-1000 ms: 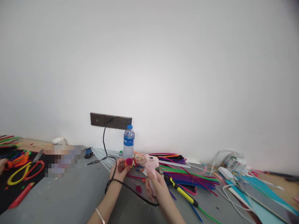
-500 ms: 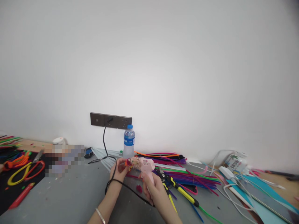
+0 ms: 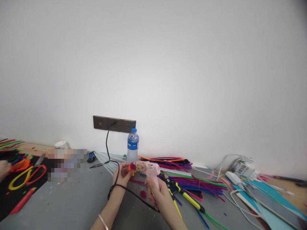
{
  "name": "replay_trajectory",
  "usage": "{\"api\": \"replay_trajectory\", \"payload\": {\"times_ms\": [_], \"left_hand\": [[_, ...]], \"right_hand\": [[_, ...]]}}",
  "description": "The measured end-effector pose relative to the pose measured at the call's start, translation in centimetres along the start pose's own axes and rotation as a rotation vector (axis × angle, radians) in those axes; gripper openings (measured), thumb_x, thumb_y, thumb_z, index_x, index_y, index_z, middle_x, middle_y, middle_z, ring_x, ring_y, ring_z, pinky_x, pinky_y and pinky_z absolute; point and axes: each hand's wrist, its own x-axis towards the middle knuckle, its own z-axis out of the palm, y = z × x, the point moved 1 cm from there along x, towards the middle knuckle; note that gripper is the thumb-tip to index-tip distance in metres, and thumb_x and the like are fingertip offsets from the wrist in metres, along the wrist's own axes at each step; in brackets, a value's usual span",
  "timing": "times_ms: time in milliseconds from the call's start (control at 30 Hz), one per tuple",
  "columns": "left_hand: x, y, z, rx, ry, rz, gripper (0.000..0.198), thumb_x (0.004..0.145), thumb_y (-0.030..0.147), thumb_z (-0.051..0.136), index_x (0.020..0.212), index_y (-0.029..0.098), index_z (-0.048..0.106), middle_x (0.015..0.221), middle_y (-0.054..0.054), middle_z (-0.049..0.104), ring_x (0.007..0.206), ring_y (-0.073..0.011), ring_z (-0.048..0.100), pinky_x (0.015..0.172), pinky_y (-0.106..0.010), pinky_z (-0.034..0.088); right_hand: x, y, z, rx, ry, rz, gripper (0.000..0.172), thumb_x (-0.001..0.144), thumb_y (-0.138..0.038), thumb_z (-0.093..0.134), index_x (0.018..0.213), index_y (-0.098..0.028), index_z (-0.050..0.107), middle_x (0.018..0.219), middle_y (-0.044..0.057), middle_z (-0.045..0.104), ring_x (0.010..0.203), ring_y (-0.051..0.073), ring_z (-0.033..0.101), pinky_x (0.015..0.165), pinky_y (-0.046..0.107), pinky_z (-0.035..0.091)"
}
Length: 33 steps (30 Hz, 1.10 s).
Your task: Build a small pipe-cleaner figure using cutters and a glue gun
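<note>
My right hand (image 3: 157, 191) is wrapped round the handle of a pale pink glue gun (image 3: 153, 168), its nozzle end pointing left. Closed in a pinch, my left hand (image 3: 122, 175) holds a small red, orange and yellow fuzzy piece (image 3: 131, 166) at the gun's front end. Its exact shape is partly hidden by the fingers and the gun. A black cord (image 3: 134, 197) passes across my left wrist and under my right hand. A small dark red fuzzy piece (image 3: 143, 194) lies on the grey table (image 3: 79, 201) between my forearms.
Behind my hands stands a water bottle (image 3: 132, 145), near a wall socket strip (image 3: 114, 124). Yellow-black pliers (image 3: 189, 199) and bundled pipe cleaners (image 3: 201, 184) lie to the right. Scissors (image 3: 35, 175) lie left, close to another person's hand (image 3: 4, 169). White cables (image 3: 240, 201) trail at far right.
The glue gun has shifted very slightly right in my right hand. My left hand stays about where it was. At the far left, another person's hand has come further into view.
</note>
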Motion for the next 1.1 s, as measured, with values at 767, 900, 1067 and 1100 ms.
{"api": "replay_trajectory", "payload": {"times_ms": [767,900,1067,1100], "left_hand": [[-0.17,0.24,0.28,0.014,0.039,0.028,0.027,0.054,0.027,0.078,0.075,0.02,0.063,0.069,-0.001,0.073,0.061,-0.0192,0.069,0.055,-0.027,0.055],[-0.14,0.21,0.2,0.024,0.041,0.029,0.027,0.053,0.027,0.079,0.074,0.019,0.063,0.068,-0.001,0.073,0.059,-0.0185,0.068,0.054,-0.027,0.054],[-0.08,0.1,0.14,0.027,0.051,0.023,0.028,0.054,0.028,0.08,0.073,0.019,0.062,0.065,-0.001,0.072,0.055,-0.0178,0.067,0.051,-0.026,0.053],[-0.07,0.09,0.14,0.025,0.053,0.023,0.029,0.053,0.029,0.081,0.073,0.019,0.062,0.065,-0.001,0.072,0.055,-0.0177,0.067,0.05,-0.026,0.053]], "right_hand": [[-0.38,-0.97,0.2,0.017,0.037,0.021,0.062,0.063,-0.08,0.055,0.072,-0.019,0.048,0.037,-0.012,0.035,0.029,0.004,0.025,0.029,0.017,0.02],[-0.47,-0.68,0.17,0.0,0.021,0.014,0.06,0.066,-0.079,0.054,0.073,-0.019,0.048,0.038,-0.012,0.036,0.03,0.004,0.026,0.029,0.017,0.02],[-0.53,-0.24,0.18,0.0,-0.012,0.013,0.056,0.07,-0.075,0.053,0.073,-0.019,0.048,0.038,-0.012,0.036,0.031,0.004,0.026,0.03,0.017,0.021],[-0.53,-0.2,0.21,0.004,-0.021,0.012,0.056,0.071,-0.075,0.053,0.073,-0.019,0.048,0.039,-0.012,0.036,0.031,0.004,0.026,0.031,0.017,0.021]]}}
